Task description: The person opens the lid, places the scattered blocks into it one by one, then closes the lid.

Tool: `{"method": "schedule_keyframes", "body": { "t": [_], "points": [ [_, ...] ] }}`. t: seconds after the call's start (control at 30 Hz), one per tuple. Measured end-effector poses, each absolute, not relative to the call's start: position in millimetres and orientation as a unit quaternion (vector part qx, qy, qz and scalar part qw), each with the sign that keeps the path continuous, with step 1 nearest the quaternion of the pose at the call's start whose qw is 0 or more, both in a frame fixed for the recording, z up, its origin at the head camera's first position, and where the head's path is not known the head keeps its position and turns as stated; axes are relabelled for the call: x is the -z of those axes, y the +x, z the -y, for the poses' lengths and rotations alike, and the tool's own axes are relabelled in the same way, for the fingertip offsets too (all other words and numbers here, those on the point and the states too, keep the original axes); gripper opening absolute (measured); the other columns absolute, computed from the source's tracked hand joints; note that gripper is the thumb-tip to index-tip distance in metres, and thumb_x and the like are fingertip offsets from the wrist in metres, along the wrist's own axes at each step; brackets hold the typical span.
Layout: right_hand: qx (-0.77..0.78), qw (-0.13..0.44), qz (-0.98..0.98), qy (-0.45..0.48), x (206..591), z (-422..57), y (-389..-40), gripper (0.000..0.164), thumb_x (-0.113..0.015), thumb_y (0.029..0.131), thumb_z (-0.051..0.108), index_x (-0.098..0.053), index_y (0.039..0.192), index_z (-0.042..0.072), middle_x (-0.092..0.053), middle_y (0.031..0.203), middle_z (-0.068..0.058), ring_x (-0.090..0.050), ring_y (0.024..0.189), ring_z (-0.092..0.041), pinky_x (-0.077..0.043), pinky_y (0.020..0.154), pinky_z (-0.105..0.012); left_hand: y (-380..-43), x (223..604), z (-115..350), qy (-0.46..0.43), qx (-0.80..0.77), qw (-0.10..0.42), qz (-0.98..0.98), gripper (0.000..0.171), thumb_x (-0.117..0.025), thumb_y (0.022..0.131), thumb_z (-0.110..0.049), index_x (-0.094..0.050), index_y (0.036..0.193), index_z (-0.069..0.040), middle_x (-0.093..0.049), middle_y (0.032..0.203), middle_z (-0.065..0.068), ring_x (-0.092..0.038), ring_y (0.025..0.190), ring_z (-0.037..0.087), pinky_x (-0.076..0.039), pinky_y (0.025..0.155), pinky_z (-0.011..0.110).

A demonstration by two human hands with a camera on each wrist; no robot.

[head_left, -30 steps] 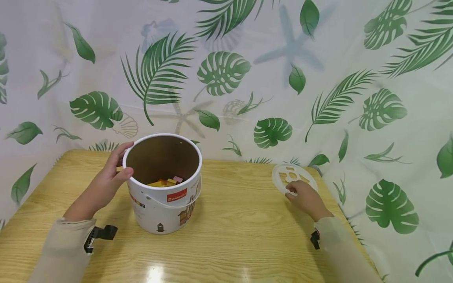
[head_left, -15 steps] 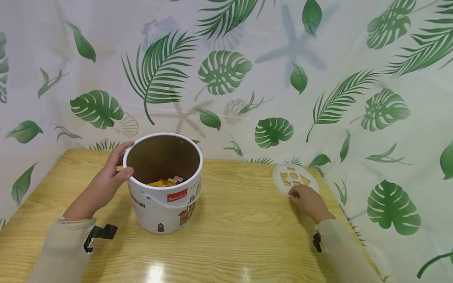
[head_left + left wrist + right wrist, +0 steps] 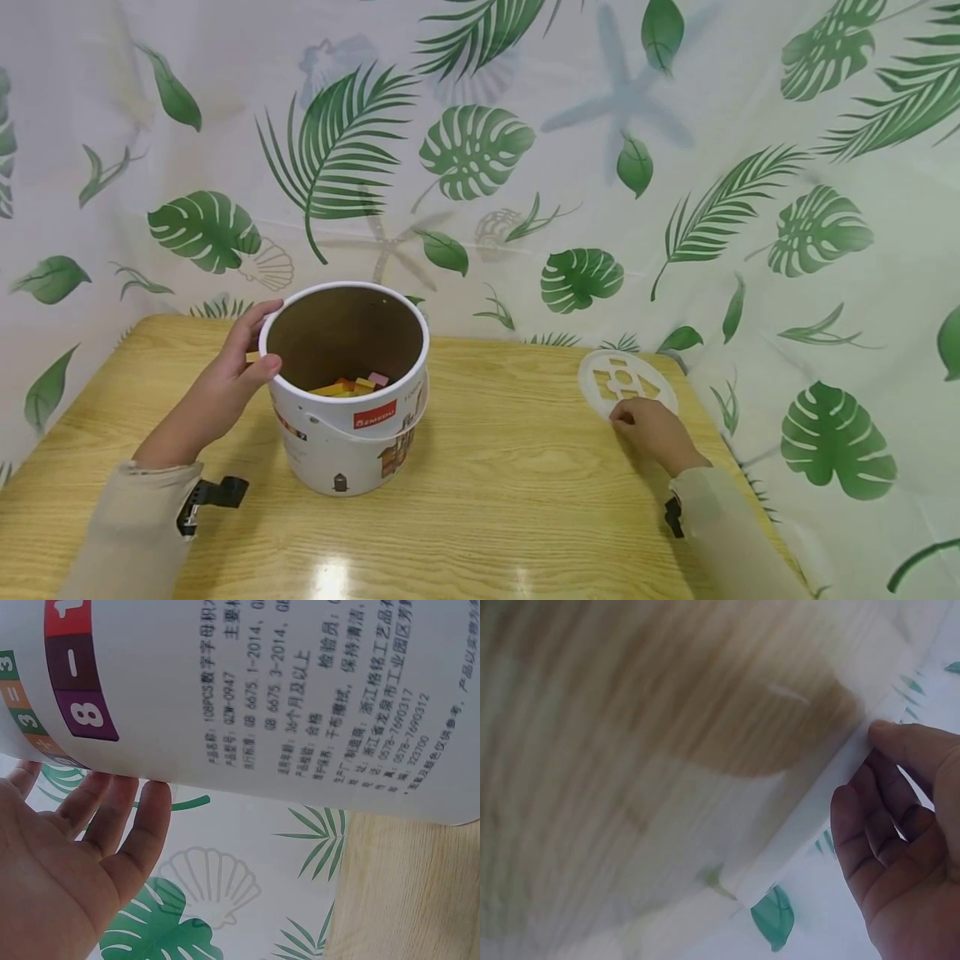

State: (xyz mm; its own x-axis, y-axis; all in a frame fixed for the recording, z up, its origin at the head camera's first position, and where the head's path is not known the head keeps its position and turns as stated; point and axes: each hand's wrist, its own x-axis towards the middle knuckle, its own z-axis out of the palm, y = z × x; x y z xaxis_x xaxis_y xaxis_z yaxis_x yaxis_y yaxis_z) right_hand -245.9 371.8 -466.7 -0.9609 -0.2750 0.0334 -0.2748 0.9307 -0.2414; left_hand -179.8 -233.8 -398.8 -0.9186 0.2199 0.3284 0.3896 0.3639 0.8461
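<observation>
A white bucket [image 3: 337, 450] with a wire-like handle stands on the table at the left in the head view, with yellow, orange and pink blocks [image 3: 352, 387] low inside. My left hand [image 3: 225, 387] rests against its left side, thumb at the rim and fingers spread along the outer wall. In the left wrist view the fingertips [image 3: 154, 796] touch the printed wall. At the far right, my right hand [image 3: 654, 432] pinches the near edge of a round white sorter lid [image 3: 591, 385] with shaped cut-outs. The right wrist view shows thumb and forefinger at the lid's pale edge [image 3: 799, 817].
The wooden table [image 3: 510, 467] spans the foreground, its right edge just beyond the lid. A white curtain [image 3: 480, 167] printed with green leaves hangs behind and along the right side. Each wrist wears a small black camera mount.
My right hand has moved from over the lid's cut-outs down to its near edge, thumb and finger closing there. The lid has shifted slightly. The left hand and bucket have stayed put.
</observation>
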Motion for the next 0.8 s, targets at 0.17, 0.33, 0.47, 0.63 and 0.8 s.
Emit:
{"method": "schedule_keyframes", "body": {
  "t": [0.17,0.33,0.47,0.63,0.8],
  "points": [
    [0.134,0.003,-0.980,-0.150,469.7,-364.6,-244.8,0.010,-0.067,0.099,0.011,-0.077,0.099,0.012,-0.075,0.101,-0.006,-0.069,0.095,-0.029,-0.055,0.085,-0.051,-179.4,398.4,234.2,-0.186,0.530,0.084,0.823,0.066,-0.048,0.107,-0.019,-0.016,0.164,-0.023,-0.039,0.151,0.020,-0.039,0.129,0.029,-0.047,0.094,0.050],
    [0.136,0.004,-0.978,-0.156,472.0,-355.5,-242.9,0.008,-0.070,0.097,0.011,-0.077,0.096,0.012,-0.074,0.097,-0.003,-0.068,0.092,-0.024,-0.055,0.084,-0.048,-179.8,399.3,235.2,-0.193,0.530,0.087,0.821,0.066,-0.049,0.107,-0.021,-0.017,0.164,-0.023,-0.038,0.151,0.021,-0.039,0.128,0.030,-0.048,0.092,0.037],
    [0.156,0.009,-0.974,-0.165,469.3,-351.7,-240.2,0.006,-0.071,0.097,0.011,-0.077,0.095,0.012,-0.073,0.094,0.000,-0.067,0.088,-0.019,-0.055,0.081,-0.045,-180.6,402.0,238.5,-0.199,0.521,0.097,0.825,0.069,-0.053,0.107,-0.029,-0.016,0.165,-0.026,-0.039,0.152,0.020,-0.039,0.130,0.029,-0.045,0.093,0.023],
    [0.213,0.002,-0.970,-0.118,463.6,-361.9,-235.3,0.014,-0.065,0.102,0.017,-0.075,0.107,0.008,-0.073,0.099,-0.003,-0.066,0.086,-0.018,-0.055,0.079,-0.044,-182.7,406.0,244.5,-0.202,0.524,0.084,0.823,0.102,-0.078,0.092,-0.037,-0.007,0.166,-0.036,-0.035,0.157,0.018,-0.035,0.139,0.035,-0.039,0.110,0.056],
    [0.249,-0.024,-0.968,0.010,459.0,-394.1,-232.2,0.036,-0.055,0.106,0.026,-0.063,0.126,-0.003,-0.068,0.110,-0.020,-0.065,0.090,-0.029,-0.054,0.077,-0.048,-185.6,406.5,243.7,-0.202,0.530,0.059,0.821,0.116,-0.089,0.080,-0.017,-0.014,0.165,-0.039,-0.031,0.163,0.009,-0.034,0.143,0.037,-0.038,0.107,0.067]
  ]
}}
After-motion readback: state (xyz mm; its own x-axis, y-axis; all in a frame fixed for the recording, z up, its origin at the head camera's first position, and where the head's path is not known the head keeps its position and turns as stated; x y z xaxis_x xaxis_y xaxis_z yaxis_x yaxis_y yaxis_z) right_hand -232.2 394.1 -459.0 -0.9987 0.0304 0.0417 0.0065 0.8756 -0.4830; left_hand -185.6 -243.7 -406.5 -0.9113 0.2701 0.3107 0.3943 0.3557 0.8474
